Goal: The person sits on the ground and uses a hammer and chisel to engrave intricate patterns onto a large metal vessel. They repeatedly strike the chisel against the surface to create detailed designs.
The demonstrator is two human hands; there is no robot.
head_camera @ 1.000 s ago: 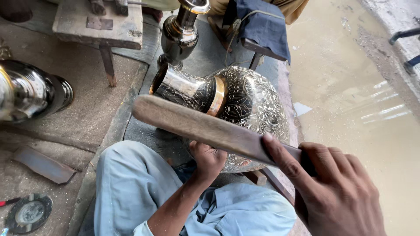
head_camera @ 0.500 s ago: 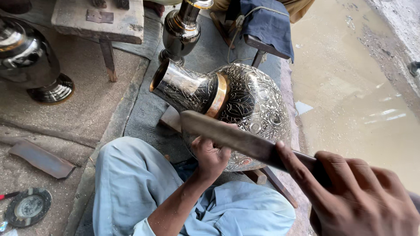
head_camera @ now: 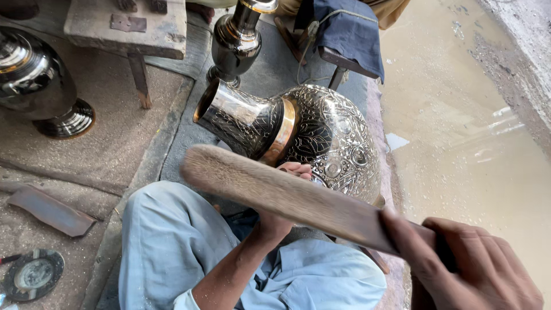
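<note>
A large engraved metal vase (head_camera: 330,135) lies on its side across my lap, its flared neck (head_camera: 244,117) pointing left. My right hand (head_camera: 470,270), at the lower right, grips the handle of a long wooden bat (head_camera: 275,192). The bat slants up and left across the vase's shoulder, and its broad end is blurred. My left hand (head_camera: 294,170) rests against the vase just below its brass band with the fingers curled. The bat covers most of that hand, so I cannot see whether it holds anything.
A shiny dark vase (head_camera: 34,80) stands at the left and a slimmer one (head_camera: 238,40) at the top. A wooden stool (head_camera: 129,23) and a blue cloth (head_camera: 344,28) lie behind. A metal scrap (head_camera: 51,209) and a grinding disc (head_camera: 31,275) lie at the lower left. Wet concrete (head_camera: 459,115) spreads to the right.
The bat has swung: its end drew in toward the vase, then out to the left again, and is now blurred. My left hand has stayed on the vase. The view has shifted slightly.
</note>
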